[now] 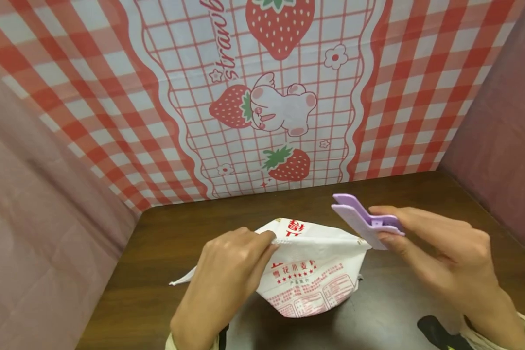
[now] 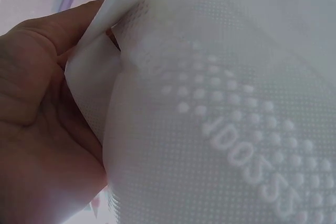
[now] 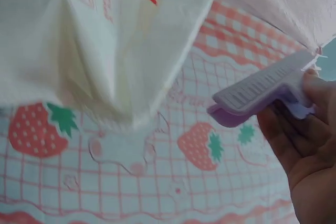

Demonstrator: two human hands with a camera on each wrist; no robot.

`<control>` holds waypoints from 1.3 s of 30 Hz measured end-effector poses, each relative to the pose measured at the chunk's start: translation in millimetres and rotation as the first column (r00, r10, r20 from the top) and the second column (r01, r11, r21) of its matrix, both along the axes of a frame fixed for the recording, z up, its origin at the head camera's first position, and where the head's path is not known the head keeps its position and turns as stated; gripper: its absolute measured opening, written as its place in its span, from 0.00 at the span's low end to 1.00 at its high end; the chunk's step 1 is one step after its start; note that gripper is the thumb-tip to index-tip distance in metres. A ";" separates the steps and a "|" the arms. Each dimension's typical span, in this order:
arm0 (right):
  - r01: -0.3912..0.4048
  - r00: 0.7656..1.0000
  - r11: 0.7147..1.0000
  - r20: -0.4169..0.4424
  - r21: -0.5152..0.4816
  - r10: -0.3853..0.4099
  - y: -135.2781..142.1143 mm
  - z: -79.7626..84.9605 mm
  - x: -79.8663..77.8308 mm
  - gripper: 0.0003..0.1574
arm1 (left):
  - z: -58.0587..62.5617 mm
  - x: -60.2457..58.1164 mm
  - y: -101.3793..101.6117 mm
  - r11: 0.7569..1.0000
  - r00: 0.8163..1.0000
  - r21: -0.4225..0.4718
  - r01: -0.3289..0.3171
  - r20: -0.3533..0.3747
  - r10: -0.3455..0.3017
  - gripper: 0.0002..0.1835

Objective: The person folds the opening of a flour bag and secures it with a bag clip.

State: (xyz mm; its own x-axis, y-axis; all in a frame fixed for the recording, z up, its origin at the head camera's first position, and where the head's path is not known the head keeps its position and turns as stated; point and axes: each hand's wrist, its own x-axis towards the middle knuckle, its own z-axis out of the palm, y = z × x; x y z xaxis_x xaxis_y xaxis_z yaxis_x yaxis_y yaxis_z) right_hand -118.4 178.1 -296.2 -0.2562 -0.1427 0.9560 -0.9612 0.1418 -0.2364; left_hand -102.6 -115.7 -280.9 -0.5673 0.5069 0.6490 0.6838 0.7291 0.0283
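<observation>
A white flour bag (image 1: 310,272) with red and grey printing is propped up at the middle of the table, its top folded over. My left hand (image 1: 229,267) pinches the folded top edge near its middle; in the left wrist view, bag material (image 2: 220,129) with embossed dots hides most of those fingers. My right hand (image 1: 450,257) pinches the handles of a purple bag clip (image 1: 358,218) between thumb and fingers. The clip's jaws point up and left, slightly parted, close by the bag's right top corner. In the right wrist view, the clip (image 3: 262,87) stands apart from the bag.
The dark wooden table (image 1: 157,243) runs back to a red and white checked strawberry cloth (image 1: 288,112). Pink curtains (image 1: 48,194) hang on both sides. A black object (image 1: 439,333) lies by the right wrist at the front.
</observation>
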 end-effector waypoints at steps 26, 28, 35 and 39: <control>0.031 0.999 0.951 0.020 0.307 -0.039 -13.4 -12.7 -19.4 0.20 | 3.0 1.5 -1.1 0.994 0.992 0.029 0.101 -0.079 -0.098 0.03; 0.050 0.998 0.944 0.019 0.327 -0.059 -13.5 -13.0 -19.7 0.21 | 2.8 1.3 -1.2 0.994 0.992 0.031 0.101 -0.079 -0.098 0.03; 0.099 0.990 0.919 0.053 0.382 -0.129 -13.0 -12.9 -17.8 0.23 | 3.6 1.3 -0.9 0.995 0.993 0.030 0.098 -0.068 -0.096 0.03; 0.115 0.982 0.913 0.092 0.392 -0.164 -13.0 -12.9 -14.3 0.28 | 3.4 2.1 -1.3 0.995 0.994 0.027 0.095 -0.061 -0.094 0.03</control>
